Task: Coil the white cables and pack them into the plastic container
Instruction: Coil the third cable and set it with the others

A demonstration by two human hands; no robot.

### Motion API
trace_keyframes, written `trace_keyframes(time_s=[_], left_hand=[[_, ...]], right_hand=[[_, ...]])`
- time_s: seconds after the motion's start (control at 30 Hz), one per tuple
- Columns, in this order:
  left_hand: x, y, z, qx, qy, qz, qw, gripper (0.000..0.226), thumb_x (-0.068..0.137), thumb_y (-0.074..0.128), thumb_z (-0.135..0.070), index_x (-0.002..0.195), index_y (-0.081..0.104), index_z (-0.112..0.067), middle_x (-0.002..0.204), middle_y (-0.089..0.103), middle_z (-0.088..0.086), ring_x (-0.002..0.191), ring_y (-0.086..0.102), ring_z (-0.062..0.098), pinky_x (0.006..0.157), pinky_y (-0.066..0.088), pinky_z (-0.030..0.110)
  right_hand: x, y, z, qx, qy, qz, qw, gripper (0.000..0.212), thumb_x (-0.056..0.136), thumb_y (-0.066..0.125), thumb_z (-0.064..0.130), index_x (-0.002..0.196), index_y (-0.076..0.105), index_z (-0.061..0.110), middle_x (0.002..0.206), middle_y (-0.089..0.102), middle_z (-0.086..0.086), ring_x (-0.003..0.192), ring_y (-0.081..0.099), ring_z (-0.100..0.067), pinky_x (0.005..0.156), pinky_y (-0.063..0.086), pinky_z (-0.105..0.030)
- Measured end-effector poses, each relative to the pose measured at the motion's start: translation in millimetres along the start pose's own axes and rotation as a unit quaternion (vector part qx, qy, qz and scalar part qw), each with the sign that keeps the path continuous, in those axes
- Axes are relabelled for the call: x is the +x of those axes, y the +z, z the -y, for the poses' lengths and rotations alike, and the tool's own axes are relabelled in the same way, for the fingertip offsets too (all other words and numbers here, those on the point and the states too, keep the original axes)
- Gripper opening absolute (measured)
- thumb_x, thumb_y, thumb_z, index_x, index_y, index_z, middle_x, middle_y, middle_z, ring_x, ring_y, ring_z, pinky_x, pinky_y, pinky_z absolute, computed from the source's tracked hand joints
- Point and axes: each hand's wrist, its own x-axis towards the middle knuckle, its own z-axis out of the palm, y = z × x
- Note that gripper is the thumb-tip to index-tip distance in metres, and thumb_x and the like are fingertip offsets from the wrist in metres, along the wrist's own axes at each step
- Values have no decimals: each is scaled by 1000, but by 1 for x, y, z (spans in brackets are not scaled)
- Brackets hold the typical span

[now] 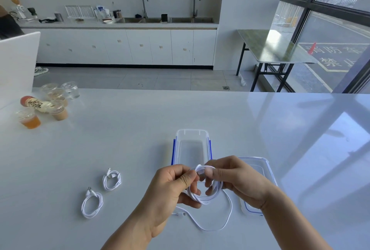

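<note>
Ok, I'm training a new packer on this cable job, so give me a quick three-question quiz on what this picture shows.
1. Fill in: the lid lies on the table to the ___ of the plastic container.
2. True or false: the container already holds a coiled cable.
3. Of the left hand and the right hand, which grips the white cable being coiled? A left only; B right only; C both.
Key: 1 right; 2 false, the two coiled cables lie on the table; 3 C.
</note>
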Motion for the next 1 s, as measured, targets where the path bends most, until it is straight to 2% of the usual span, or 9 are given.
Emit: trace_keyframes(time_s=[0.1, 0.27, 0.4, 0.5, 0.57, 0.67, 0.77, 0.87, 1.0], left_hand=[[0, 0, 2, 19, -4, -9, 1000, 28, 97, 57, -12, 72, 71, -9, 66, 60, 11, 66, 61, 23, 66, 60, 45], [0, 0, -1, 40, -9, 2, 999, 25, 97, 57, -16, 79, 72, -8, 69, 63, 9, 66, 61, 22, 68, 60, 44], [-2, -7, 0, 5, -26, 15, 1000, 23, 96, 58, -17, 82, 72, -5, 70, 61, 11, 74, 62, 26, 67, 58, 43], [-5, -7, 4, -32, -22, 3, 999, 22, 90, 62, -21, 83, 73, -3, 70, 59, 12, 73, 61, 29, 66, 56, 41], [-6, -6, 5, -70, -19, -6, 997, 24, 84, 62, -24, 82, 72, -2, 70, 58, 14, 71, 61, 27, 64, 56, 40], [-7, -5, 5, -96, 0, -20, 995, 22, 84, 61, -22, 80, 72, -2, 69, 58, 14, 73, 62, 28, 64, 56, 40], [-7, -6, 9, -105, 12, -44, 993, 21, 83, 62, -22, 80, 72, -3, 69, 61, 13, 74, 64, 28, 67, 57, 40], [-7, -9, 15, -90, 6, -63, 994, 21, 84, 62, -23, 81, 74, -5, 73, 66, 13, 72, 65, 23, 69, 56, 39], [-10, -10, 21, -68, -19, -81, 994, 20, 91, 61, -20, 87, 76, -8, 80, 70, 14, 71, 66, 21, 69, 56, 37]], right_hand=[[2, 1, 0, -40, 12, -4, 999, 34, 86, 71, 27, 95, 74, -5, 82, 67, -11, 77, 61, -21, 78, 50, -34], [1, 3, -4, 55, 41, 29, 997, 28, 85, 67, 25, 84, 72, -3, 79, 65, -12, 72, 57, -22, 75, 44, -37], [-1, 6, -8, 32, 16, 20, 999, 41, 87, 68, 32, 97, 73, -7, 88, 66, -16, 84, 57, -27, 81, 45, -40], [-3, 8, -9, 16, -12, -1, 1000, 39, 90, 62, 39, 113, 74, 9, 105, 75, -8, 95, 65, -28, 87, 54, -36], [-4, 8, -12, 54, -16, -34, 998, 45, 89, 62, 43, 126, 67, 17, 115, 74, -11, 108, 69, -35, 95, 55, -43], [-8, 9, -18, 97, -35, -79, 992, 51, 85, 67, 39, 131, 61, 18, 119, 73, -13, 108, 69, -37, 94, 56, -46], [-14, 14, -27, 109, -48, -93, 988, 41, 86, 71, 29, 121, 67, 7, 116, 72, -19, 104, 70, -37, 91, 57, -47], [-15, 25, -36, 124, -49, -117, 984, 24, 88, 74, 21, 101, 74, 0, 103, 74, -24, 85, 68, -31, 76, 57, -39], [-9, 35, -40, 125, -56, -168, 976, 28, 81, 79, 27, 85, 74, 0, 83, 69, -27, 69, 59, -29, 65, 52, -37]])
